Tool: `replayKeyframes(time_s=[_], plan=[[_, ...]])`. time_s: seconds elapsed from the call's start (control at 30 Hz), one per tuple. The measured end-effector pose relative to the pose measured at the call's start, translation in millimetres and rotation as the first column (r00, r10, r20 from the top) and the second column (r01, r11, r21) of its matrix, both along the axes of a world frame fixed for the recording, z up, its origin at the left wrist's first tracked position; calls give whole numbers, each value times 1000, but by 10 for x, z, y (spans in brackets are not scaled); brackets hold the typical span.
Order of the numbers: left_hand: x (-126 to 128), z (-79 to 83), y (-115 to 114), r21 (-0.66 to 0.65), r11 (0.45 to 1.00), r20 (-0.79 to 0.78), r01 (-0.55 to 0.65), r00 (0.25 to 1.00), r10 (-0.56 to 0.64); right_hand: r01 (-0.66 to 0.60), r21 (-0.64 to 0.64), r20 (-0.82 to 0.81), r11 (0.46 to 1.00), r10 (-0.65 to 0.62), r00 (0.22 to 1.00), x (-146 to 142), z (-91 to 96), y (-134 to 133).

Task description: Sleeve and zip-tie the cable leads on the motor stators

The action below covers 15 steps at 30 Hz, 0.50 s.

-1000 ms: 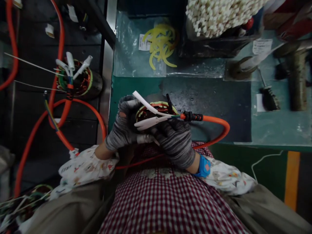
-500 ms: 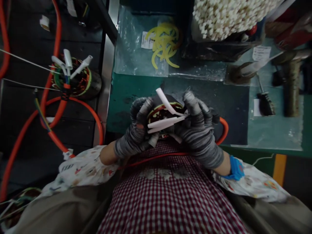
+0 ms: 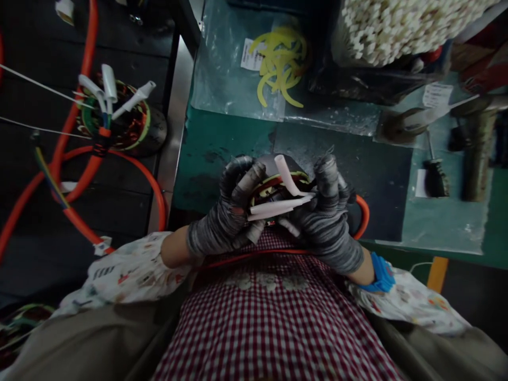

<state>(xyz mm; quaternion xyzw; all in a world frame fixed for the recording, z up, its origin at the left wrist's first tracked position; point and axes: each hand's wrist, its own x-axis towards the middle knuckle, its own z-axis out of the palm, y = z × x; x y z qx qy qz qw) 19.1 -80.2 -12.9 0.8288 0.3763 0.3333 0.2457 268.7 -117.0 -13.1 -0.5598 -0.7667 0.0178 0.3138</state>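
A motor stator (image 3: pixel 262 197) with copper windings and a yellowish rim is tilted toward me at the table's near edge. My left hand (image 3: pixel 220 219), in a grey glove with taped fingers, is wrapped round its left side. On the right side my right hand (image 3: pixel 331 222), gloved the same way, is curled against the stator. White sleeves (image 3: pixel 286 175) on leads stick out over the opening, and their lead ends run to my right fingertips; the exact pinch is partly hidden. An orange cable (image 3: pixel 363 214) loops out beside my right hand.
Another stator (image 3: pixel 155 132) with sleeved leads sits at left among orange cables (image 3: pixel 156 190). Yellow curved strips (image 3: pixel 280 66) lie on plastic at the back. A container of small white pieces (image 3: pixel 397 32) stands back right, with a brush (image 3: pixel 436 177) and a hammer-like tool (image 3: pixel 480 153) nearby.
The camera view has shifted and turned slightly. Both hands keep hold of the stator, which appears a little farther right in the picture; their grip looks much the same.
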Motion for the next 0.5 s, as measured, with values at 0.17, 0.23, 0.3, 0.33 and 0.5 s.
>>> replayKeyframes(time_s=[0.17, 0.23, 0.3, 0.33, 0.5], plan=[[114, 135, 13, 39, 998, 8, -38, 999, 38, -43, 8, 27, 999, 43, 999, 100, 70, -80], [208, 194, 22, 40, 997, -11, -68, 998, 69, -59, -72, -22, 996, 58, 998, 199, 101, -40], [299, 250, 41, 16, 998, -13, -60, 998, 61, -86, -161, -95, 983, 72, 993, 307, 121, 33], [338, 276, 53, 4, 999, -10, -49, 999, 49, -105, -190, -128, 976, 81, 988, 357, 123, 75], [460, 397, 99, -56, 998, -35, -26, 999, 24, -279, -71, -103, 958, 272, 957, 521, 58, 244]])
